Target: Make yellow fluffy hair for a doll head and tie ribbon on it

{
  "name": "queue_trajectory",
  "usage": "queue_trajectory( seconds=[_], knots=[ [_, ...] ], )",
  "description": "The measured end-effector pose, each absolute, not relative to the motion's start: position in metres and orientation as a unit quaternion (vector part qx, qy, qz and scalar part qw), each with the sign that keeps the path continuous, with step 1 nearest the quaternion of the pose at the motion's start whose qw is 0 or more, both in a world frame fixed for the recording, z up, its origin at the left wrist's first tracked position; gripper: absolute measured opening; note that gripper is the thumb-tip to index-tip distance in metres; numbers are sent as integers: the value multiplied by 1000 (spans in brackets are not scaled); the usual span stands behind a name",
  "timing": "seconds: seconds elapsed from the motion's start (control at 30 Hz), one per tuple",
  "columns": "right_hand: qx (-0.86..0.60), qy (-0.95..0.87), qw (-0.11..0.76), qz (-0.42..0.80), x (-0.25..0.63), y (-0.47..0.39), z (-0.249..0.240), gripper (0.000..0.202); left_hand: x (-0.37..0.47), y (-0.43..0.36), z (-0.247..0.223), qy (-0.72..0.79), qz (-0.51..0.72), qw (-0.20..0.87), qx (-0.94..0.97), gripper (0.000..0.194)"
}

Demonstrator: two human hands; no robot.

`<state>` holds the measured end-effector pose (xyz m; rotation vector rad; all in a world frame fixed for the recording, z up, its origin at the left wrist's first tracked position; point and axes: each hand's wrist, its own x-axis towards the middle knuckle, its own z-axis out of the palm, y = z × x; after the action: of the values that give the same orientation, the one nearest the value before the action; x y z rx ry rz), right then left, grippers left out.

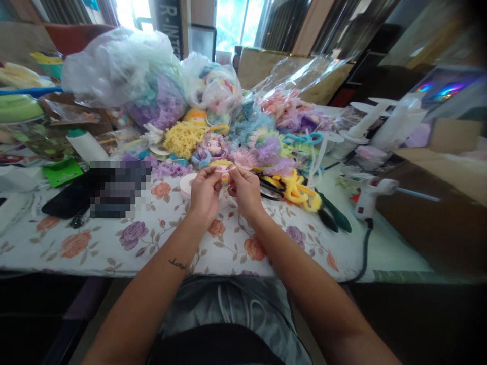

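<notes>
My left hand (206, 191) and my right hand (245, 191) meet just above the flowered tablecloth, fingertips pinched. Between them is a small pink-and-yellow piece (224, 174), perhaps ribbon or trim; fingers cover much of it, so its kind is unclear. Beside my left hand lies a roll of pale ribbon (186, 185). To the right of my right hand are black loop handles (272, 189), like those of scissors, and bent yellow fuzzy stems (302, 193). Just beyond the fingers sit a purple figure-like craft piece (211, 147) and a pink frilled flower (243, 158).
Yarn-like bundles, yellow (183, 138) and purple (155, 104), and plastic bags (122, 66) pile up at the back. A glue gun (369, 198) with a cord, dark-green-handled pliers (335, 214) and a cardboard box (449, 167) are right. A black phone-like object (68, 197) lies left.
</notes>
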<state>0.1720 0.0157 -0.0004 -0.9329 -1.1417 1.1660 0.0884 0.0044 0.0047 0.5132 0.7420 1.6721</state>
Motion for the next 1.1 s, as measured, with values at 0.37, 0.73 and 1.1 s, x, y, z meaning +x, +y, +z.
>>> queue_trajectory(
  seconds=[0.37,0.73,1.1],
  knots=[
    [-421,-553,549,464,191,18,-2,38,49,-17,21,502,530,468,498,29],
    [-408,-616,522,426,187,14,-2,31,18,15,33,445,351,489,663,26],
    [-390,-680,360,505,196,11,7,35,9,8,14,435,360,517,644,25]
  ],
)
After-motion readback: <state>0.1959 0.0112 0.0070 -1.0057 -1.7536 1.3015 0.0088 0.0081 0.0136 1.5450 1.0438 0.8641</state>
